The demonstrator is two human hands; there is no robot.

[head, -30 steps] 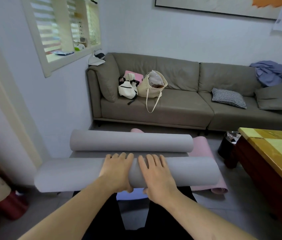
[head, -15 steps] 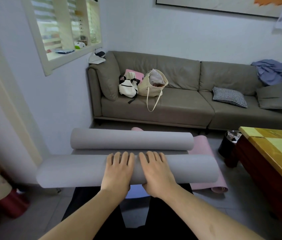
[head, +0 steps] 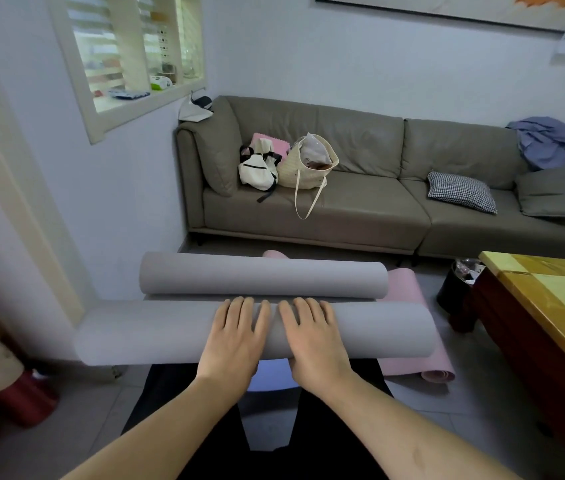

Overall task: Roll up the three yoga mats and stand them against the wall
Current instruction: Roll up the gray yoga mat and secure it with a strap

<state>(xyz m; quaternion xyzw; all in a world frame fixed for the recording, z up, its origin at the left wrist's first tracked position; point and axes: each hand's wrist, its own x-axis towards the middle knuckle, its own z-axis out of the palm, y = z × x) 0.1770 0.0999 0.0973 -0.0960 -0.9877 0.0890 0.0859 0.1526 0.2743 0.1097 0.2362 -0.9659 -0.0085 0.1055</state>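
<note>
In the lower middle of the frame lies a thick grey foam yoga mat roll [head: 156,336], stretched crosswise from left to right. Both hands rest on top of it, side by side near its middle. The left hand [head: 236,336] lies palm down with fingers straight and slightly spread, fingertips reaching the far upper edge of the roll. The right hand [head: 312,336] lies the same way, fingers straight and together over the top, with the thumb tucked under the near edge of the roll. Neither hand is wrapped round the roll; they press on it flat.

Just behind it, towards the middle of the frame, lies a second grey roll [head: 263,278], shorter in view and parallel to the first, with a thin strip of flat grey mat showing between the two. Whether both rolls belong to one mat cannot be told. A pink yoga mat [head: 409,292] lies on the tiled floor under and to the right of them, its near end curled into a small roll at the lower right.

Beyond, across the centre and right, stands a grey-brown leather sofa [head: 371,206] against the pale wall, carrying a cream tote bag [head: 305,168], a white backpack [head: 256,168] and a chequered cushion [head: 461,190]. A yellow-topped wooden table [head: 551,299] fills the right edge.
</note>
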